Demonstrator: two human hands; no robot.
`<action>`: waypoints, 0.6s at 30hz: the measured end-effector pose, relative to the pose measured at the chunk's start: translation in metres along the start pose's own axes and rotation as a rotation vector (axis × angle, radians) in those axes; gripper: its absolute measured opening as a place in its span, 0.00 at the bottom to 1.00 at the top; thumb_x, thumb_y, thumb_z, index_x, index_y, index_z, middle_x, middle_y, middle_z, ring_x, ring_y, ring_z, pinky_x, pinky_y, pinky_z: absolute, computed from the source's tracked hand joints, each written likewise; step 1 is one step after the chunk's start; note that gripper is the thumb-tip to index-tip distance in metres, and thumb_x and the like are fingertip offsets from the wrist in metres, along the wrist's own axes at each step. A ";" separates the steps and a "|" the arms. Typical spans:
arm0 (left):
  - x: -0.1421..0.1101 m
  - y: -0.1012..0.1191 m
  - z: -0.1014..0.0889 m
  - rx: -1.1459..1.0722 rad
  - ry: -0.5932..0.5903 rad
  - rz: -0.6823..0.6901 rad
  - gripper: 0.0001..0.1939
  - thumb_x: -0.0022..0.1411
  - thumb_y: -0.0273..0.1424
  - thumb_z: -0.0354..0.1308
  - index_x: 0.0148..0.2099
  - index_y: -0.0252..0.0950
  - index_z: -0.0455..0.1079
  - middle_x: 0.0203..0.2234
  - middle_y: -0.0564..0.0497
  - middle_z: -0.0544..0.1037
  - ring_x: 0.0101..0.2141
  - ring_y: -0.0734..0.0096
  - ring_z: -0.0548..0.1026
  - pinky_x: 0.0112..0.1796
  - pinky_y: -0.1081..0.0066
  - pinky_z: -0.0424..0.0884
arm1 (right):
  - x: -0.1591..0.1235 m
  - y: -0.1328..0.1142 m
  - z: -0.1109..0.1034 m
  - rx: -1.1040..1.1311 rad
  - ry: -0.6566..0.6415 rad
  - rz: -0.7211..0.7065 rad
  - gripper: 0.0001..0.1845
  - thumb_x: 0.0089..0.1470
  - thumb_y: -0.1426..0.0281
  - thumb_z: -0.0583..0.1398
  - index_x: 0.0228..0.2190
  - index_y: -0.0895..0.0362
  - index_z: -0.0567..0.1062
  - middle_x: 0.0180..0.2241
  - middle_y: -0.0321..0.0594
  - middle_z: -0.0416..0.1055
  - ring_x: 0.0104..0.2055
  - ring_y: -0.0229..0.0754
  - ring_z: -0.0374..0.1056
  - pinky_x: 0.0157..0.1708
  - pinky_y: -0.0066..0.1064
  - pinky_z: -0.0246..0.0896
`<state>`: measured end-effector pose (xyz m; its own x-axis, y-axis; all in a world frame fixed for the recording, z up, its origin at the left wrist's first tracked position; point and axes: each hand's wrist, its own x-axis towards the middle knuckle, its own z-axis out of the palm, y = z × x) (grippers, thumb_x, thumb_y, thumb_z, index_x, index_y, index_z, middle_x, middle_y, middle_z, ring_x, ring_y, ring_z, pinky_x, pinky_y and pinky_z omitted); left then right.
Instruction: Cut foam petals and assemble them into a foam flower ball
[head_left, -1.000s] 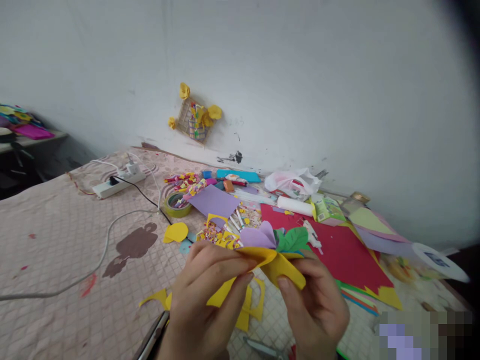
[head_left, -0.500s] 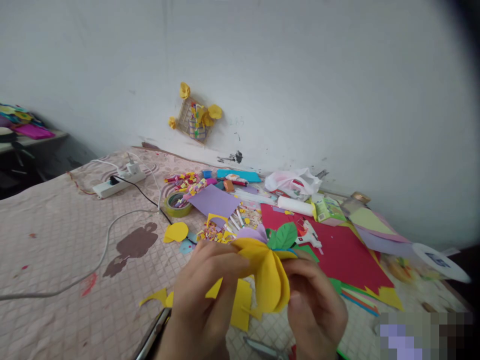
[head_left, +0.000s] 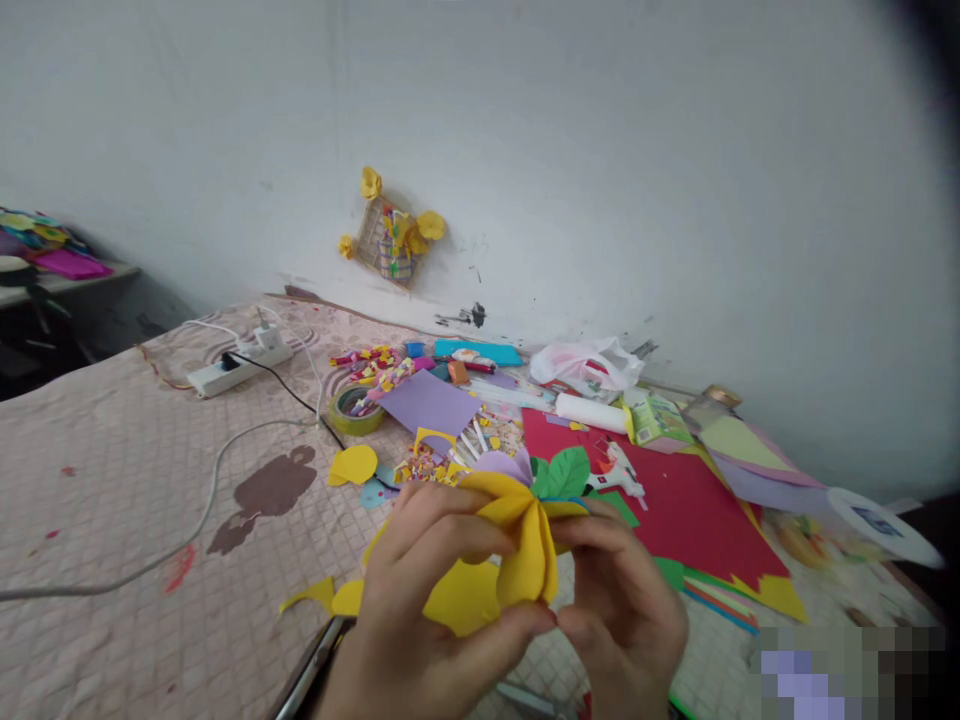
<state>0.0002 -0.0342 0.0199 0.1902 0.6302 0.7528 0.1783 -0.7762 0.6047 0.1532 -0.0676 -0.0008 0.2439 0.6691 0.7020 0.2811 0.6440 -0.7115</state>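
Note:
A yellow foam or paper flower with folded petals is held between both hands above the table. My left hand grips its left side, fingers over the upper petals and the thumb at the lower tip. My right hand pinches it from the right, the thumb close to the left thumb. Behind the yellow petals show a green leaf and a lilac petal; whether these are joined to the flower is hard to tell. A yellow sheet lies beneath, partly hidden by my left hand.
A white glue gun rests on a red sheet at the right. Scissors lie partly hidden below my hands. Tape, a purple sheet and small cut-outs lie behind. A power strip with trailing cables stands at the left.
My left thumb has moved right to the flower's lower tip, close to my right thumb. The hanging yellow petals now look narrower and pressed together.

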 end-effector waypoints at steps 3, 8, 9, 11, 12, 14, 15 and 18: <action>0.001 0.000 0.000 -0.019 -0.013 -0.018 0.11 0.57 0.36 0.66 0.39 0.41 0.69 0.35 0.49 0.79 0.38 0.61 0.77 0.38 0.60 0.73 | 0.000 -0.001 0.000 -0.004 0.005 0.008 0.09 0.56 0.63 0.64 0.38 0.54 0.78 0.34 0.42 0.72 0.38 0.45 0.70 0.36 0.33 0.71; 0.001 -0.001 0.000 -0.050 -0.045 -0.004 0.11 0.56 0.30 0.67 0.39 0.41 0.68 0.34 0.50 0.79 0.37 0.62 0.77 0.37 0.62 0.72 | 0.001 -0.002 0.000 -0.020 -0.009 0.005 0.08 0.55 0.65 0.65 0.36 0.54 0.78 0.31 0.40 0.72 0.36 0.44 0.70 0.34 0.32 0.71; 0.000 -0.002 0.000 -0.061 -0.045 -0.013 0.10 0.57 0.28 0.65 0.39 0.41 0.68 0.33 0.50 0.78 0.37 0.62 0.76 0.37 0.63 0.72 | 0.001 -0.001 0.000 -0.033 0.002 0.009 0.05 0.55 0.67 0.64 0.35 0.54 0.78 0.31 0.40 0.73 0.36 0.44 0.70 0.34 0.32 0.70; -0.002 -0.003 -0.001 -0.085 -0.031 -0.039 0.08 0.59 0.24 0.60 0.40 0.40 0.68 0.31 0.51 0.77 0.35 0.65 0.76 0.36 0.64 0.72 | 0.001 0.000 0.000 -0.038 0.053 0.010 0.03 0.56 0.73 0.62 0.32 0.54 0.77 0.31 0.39 0.73 0.35 0.43 0.71 0.34 0.31 0.70; -0.003 -0.005 -0.001 -0.087 -0.015 -0.050 0.08 0.60 0.22 0.57 0.40 0.40 0.68 0.30 0.51 0.77 0.33 0.66 0.75 0.36 0.65 0.71 | 0.000 0.001 0.000 -0.029 0.082 0.012 0.05 0.57 0.74 0.61 0.31 0.53 0.77 0.30 0.39 0.73 0.33 0.42 0.71 0.32 0.30 0.70; -0.004 -0.008 -0.002 -0.067 0.028 -0.068 0.10 0.61 0.20 0.53 0.39 0.40 0.67 0.29 0.51 0.75 0.32 0.68 0.74 0.35 0.66 0.71 | -0.001 0.003 0.000 -0.010 0.116 0.025 0.07 0.57 0.75 0.60 0.30 0.54 0.76 0.29 0.38 0.73 0.31 0.41 0.71 0.29 0.29 0.69; -0.005 -0.009 -0.002 -0.050 0.045 -0.074 0.10 0.61 0.19 0.52 0.38 0.40 0.67 0.29 0.51 0.75 0.32 0.69 0.74 0.34 0.67 0.71 | -0.002 0.004 0.001 -0.007 0.122 0.031 0.07 0.57 0.75 0.59 0.30 0.54 0.76 0.27 0.37 0.72 0.29 0.41 0.70 0.27 0.28 0.68; -0.005 -0.011 -0.003 -0.019 0.072 -0.097 0.08 0.62 0.20 0.53 0.36 0.40 0.66 0.29 0.51 0.74 0.31 0.69 0.73 0.32 0.69 0.70 | -0.003 0.004 0.000 -0.024 0.120 0.060 0.07 0.58 0.73 0.59 0.29 0.54 0.75 0.24 0.36 0.70 0.26 0.40 0.69 0.22 0.27 0.66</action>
<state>-0.0053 -0.0293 0.0100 0.1033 0.7001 0.7065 0.1740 -0.7121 0.6802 0.1535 -0.0667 -0.0062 0.3694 0.6561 0.6581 0.2842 0.5945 -0.7522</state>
